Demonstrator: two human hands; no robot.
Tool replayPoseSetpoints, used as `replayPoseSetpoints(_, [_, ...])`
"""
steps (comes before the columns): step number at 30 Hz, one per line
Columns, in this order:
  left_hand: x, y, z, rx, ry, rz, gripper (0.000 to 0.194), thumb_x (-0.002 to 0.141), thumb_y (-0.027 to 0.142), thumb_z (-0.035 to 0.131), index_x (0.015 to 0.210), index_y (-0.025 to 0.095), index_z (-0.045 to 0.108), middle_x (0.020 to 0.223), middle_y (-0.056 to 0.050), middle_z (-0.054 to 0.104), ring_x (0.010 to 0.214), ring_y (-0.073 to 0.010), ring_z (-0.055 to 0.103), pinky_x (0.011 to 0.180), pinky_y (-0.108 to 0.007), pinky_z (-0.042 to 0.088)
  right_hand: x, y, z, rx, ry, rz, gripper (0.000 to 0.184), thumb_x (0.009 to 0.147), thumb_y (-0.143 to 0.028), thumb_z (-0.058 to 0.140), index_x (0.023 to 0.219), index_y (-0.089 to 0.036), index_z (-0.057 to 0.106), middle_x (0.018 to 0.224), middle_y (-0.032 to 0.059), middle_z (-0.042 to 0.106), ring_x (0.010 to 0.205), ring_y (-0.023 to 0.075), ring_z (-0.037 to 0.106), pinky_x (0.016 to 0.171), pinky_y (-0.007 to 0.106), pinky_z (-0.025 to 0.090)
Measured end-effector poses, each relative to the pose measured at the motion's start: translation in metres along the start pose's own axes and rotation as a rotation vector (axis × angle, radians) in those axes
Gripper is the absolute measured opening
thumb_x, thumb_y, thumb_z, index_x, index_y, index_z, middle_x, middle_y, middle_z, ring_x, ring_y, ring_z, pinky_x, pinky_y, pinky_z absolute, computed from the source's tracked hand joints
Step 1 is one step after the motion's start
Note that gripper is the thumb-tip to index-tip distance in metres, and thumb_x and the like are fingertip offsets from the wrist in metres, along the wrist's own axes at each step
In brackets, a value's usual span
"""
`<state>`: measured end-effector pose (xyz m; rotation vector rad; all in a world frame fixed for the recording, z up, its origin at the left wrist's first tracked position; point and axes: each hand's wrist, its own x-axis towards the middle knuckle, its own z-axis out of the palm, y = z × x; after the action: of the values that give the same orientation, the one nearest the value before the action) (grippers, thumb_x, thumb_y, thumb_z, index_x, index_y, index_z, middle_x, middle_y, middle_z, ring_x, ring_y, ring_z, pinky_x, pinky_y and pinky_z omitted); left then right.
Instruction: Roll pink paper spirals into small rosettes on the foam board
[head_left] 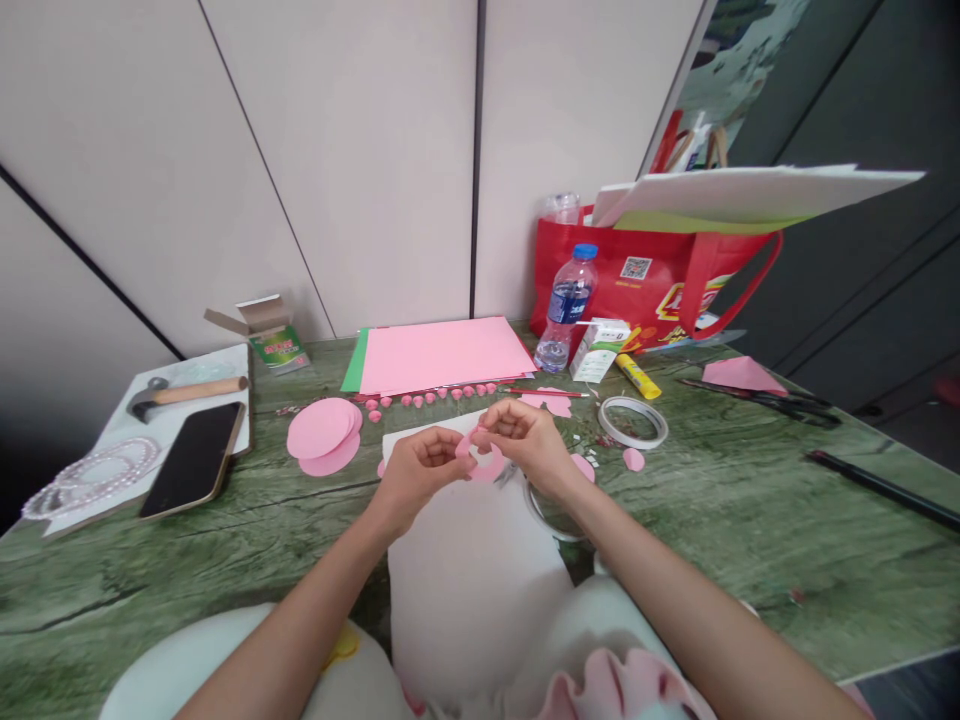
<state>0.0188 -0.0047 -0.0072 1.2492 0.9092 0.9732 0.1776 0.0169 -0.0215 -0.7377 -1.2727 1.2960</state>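
Between both hands is a curled pink paper strip [466, 441], pinched at its two sides. My left hand [421, 462] is closed on its left part, thumb and forefinger pressed together. On the other side, my right hand [529, 440] grips it near the top with thumb and fingertips. Just beneath lies more pink paper [489, 464], partly covered by the fingers, over a white board [401, 440]. A roll of white tape [555, 520] sits under my right wrist, mostly hidden. Small pink rolled paper pieces [430, 397] stand in a row beyond the hands.
Left are stacked pink paper circles [319, 428], a phone [193, 460], a hammer [187, 393] and a bead string [97, 480]. Pink sheets [446, 355] lie at the back. Right are a water bottle [568, 310], glue stick [638, 376], tape roll [632, 440], scissors [780, 402] and red bag [637, 290].
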Motion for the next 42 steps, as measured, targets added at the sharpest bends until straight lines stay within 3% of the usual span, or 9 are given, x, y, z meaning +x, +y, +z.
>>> replayPoseSetpoints(5, [-0.0003, 0.0003, 0.0001, -0.005, -0.012, 0.010, 0.018, 0.065, 0.021, 0.069, 0.079, 0.014, 0.063, 0.074, -0.001, 0.063, 0.068, -0.0110, 0.056, 0.066, -0.026, 0.048, -0.0004, -0.0009, 0.0003, -0.022, 0.018, -0.001, 0.020, 0.058, -0.023, 0.075, 0.067, -0.018, 0.058, 0.063, -0.0031, 0.060, 0.057, 0.0089, 0.056, 0.055, 0.022, 0.045])
replayPoseSetpoints(11, [-0.0002, 0.0007, -0.0007, -0.004, 0.018, 0.019, 0.019, 0.065, 0.020, 0.069, 0.081, 0.014, 0.063, 0.075, -0.001, 0.063, 0.068, -0.0110, 0.056, 0.065, -0.025, 0.049, -0.0011, -0.0030, 0.0000, -0.044, -0.028, 0.001, 0.017, 0.064, -0.024, 0.070, 0.079, -0.018, 0.064, 0.080, 0.0027, 0.067, 0.071, 0.0124, 0.061, 0.065, 0.026, 0.049])
replayPoseSetpoints(16, [0.0004, 0.0016, 0.0002, 0.013, 0.035, 0.013, 0.020, 0.065, 0.021, 0.069, 0.083, 0.013, 0.062, 0.079, -0.004, 0.064, 0.071, -0.0125, 0.057, 0.065, -0.025, 0.049, -0.0003, -0.0026, -0.0015, -0.053, -0.032, -0.014, 0.015, 0.069, -0.026, 0.066, 0.081, -0.017, 0.066, 0.071, 0.0020, 0.067, 0.063, 0.0117, 0.061, 0.063, 0.027, 0.049])
replayPoseSetpoints(26, [0.0000, -0.0019, -0.0013, 0.048, 0.031, 0.025, 0.017, 0.066, 0.022, 0.068, 0.079, 0.014, 0.061, 0.074, -0.002, 0.063, 0.067, -0.0115, 0.058, 0.066, -0.026, 0.048, -0.0002, 0.0004, -0.0010, 0.006, 0.019, 0.048, 0.026, 0.058, -0.022, 0.074, 0.078, -0.018, 0.058, 0.067, -0.0018, 0.063, 0.057, 0.0103, 0.059, 0.058, 0.025, 0.048])
replayPoseSetpoints(38, [-0.0006, -0.0011, -0.0011, 0.074, -0.002, 0.048, 0.017, 0.068, 0.024, 0.067, 0.081, 0.014, 0.063, 0.079, -0.004, 0.066, 0.070, -0.0122, 0.058, 0.067, -0.025, 0.048, -0.0014, -0.0028, -0.0009, -0.120, -0.017, 0.009, 0.020, 0.058, -0.028, 0.074, 0.067, -0.016, 0.060, 0.060, -0.0020, 0.060, 0.052, 0.0090, 0.054, 0.050, 0.023, 0.044])
replayPoseSetpoints(42, [0.0000, 0.0003, -0.0001, 0.104, 0.022, 0.054, 0.018, 0.069, 0.028, 0.066, 0.079, 0.014, 0.064, 0.076, -0.004, 0.066, 0.067, -0.0136, 0.058, 0.065, -0.027, 0.049, -0.0014, -0.0030, -0.0006, -0.091, -0.019, 0.015, 0.020, 0.058, -0.029, 0.074, 0.068, -0.017, 0.061, 0.061, -0.0013, 0.061, 0.055, 0.0108, 0.057, 0.055, 0.025, 0.048])
